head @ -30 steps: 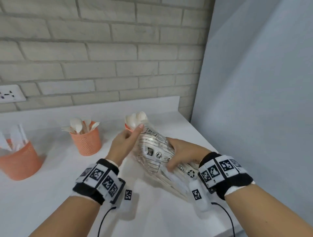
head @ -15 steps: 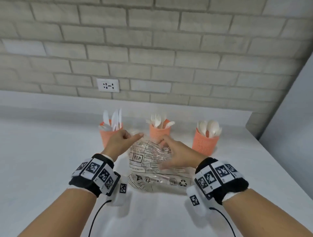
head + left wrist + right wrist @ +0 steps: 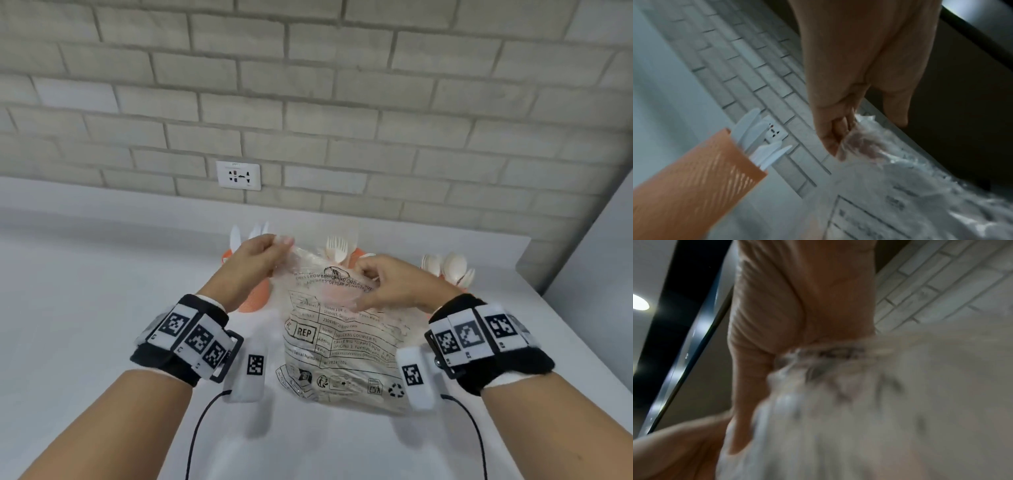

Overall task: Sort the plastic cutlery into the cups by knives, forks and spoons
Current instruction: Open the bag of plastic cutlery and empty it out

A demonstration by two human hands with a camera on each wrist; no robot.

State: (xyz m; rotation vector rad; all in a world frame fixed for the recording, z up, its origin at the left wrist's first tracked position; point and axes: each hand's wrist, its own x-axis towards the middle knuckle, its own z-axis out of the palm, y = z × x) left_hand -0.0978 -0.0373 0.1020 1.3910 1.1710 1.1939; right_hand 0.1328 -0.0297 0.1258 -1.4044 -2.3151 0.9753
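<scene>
My left hand point(image 3: 255, 255) pinches the far left corner of the clear printed plastic bag point(image 3: 342, 339), thumb and fingers closed on the film; the left wrist view shows the crumpled edge point(image 3: 857, 138) bunched against my fingertips. My right hand point(image 3: 383, 281) has its grip clamped on the bag's upper edge a little to the right, fingers curled into the film, though the right wrist view is too blurred to show which fingers carry the hold. Between the two grips the bag's mouth stretches sideways, and the bag hangs below them toward me, its long axis running from my hands down to the worktop point(image 3: 102, 325), where its bottom rests. I cannot tell what cutlery, if any, is left inside.

Just beyond my left grip stands the orange cup of knives point(image 3: 694, 170), blades up. Beyond the gap between my hands stands the cup of forks point(image 3: 337, 248), mostly hidden by the bag. Past my right grip, farther right, the spoons point(image 3: 448, 267) stand in the third cup. Both forearms reach forward, wrists raised, palms turned in toward each other.

I judge the next move is to pull the mouth apart; both hands are equally close to it.
</scene>
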